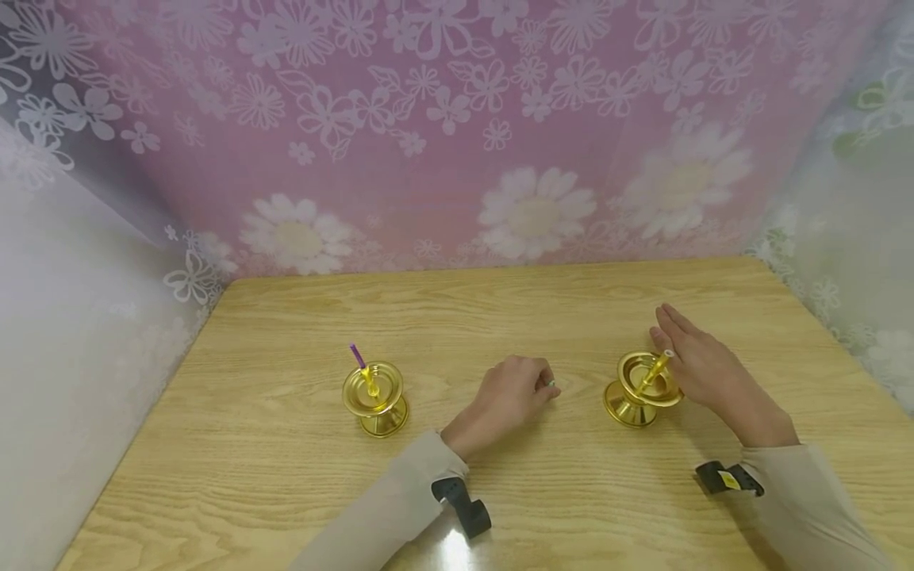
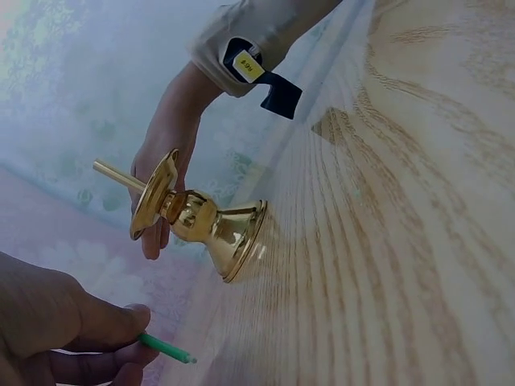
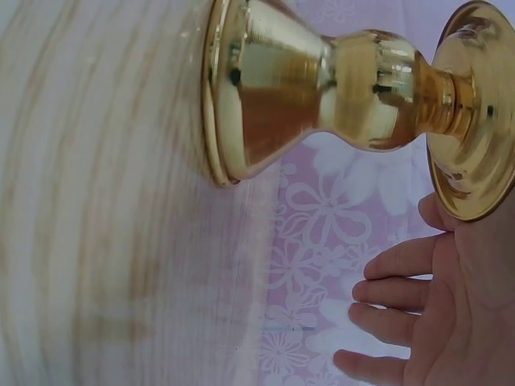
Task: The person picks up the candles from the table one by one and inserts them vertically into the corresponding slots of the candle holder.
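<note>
My left hand [image 1: 510,396] pinches a thin green candle [image 2: 166,347] between thumb and fingers. In the left wrist view the candle's pale tip points away from the fingers. To the right of that hand stands a gold candle holder [image 1: 628,412], upright on the table, with a hollow gold tube [image 1: 654,373] rising from its dish. My right hand [image 1: 714,385] is at the far right side of this holder, fingers extended; its palm lies close by the dish in the right wrist view. That hand has nothing in its grasp.
A second gold candle holder [image 1: 383,420] stands on the left of the wooden table [image 1: 271,460], with a purple candle [image 1: 357,354] in its tube. Flower-patterned curtains [image 1: 428,159] hang behind the table and on both sides. Each wrist carries a black strap device.
</note>
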